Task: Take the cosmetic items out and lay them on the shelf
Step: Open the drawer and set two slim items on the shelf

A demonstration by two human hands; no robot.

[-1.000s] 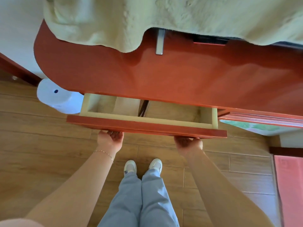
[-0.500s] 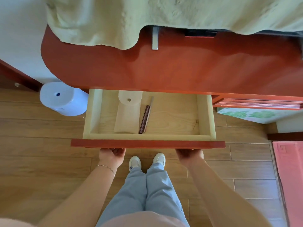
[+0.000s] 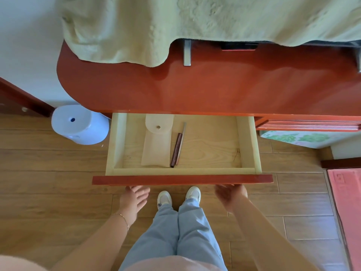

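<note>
A pale wooden drawer (image 3: 247, 145) with a red front stands pulled out from under the glossy red shelf top (image 3: 214, 89). Inside it, left of centre, lies a translucent snap pouch (image 3: 156, 145). Right beside the pouch lie a dark brown cosmetic pencil (image 3: 176, 149) and a thin light stick (image 3: 181, 141), side by side. My left hand (image 3: 134, 200) hangs just below the drawer front with fingers apart, holding nothing. My right hand (image 3: 230, 194) is also loose below the front edge, fingers spread.
A pale green cloth (image 3: 175, 22) drapes over the back of the red top, above a metal bracket (image 3: 187, 52). A white-blue round container (image 3: 78, 124) stands on the wooden floor at the left. A floral box (image 3: 297, 138) sits right of the drawer; a pink mat (image 3: 347, 202) lies far right.
The drawer has slid out toward me from nearly shut to wide open. Both hands have let go of its front edge and opened.
</note>
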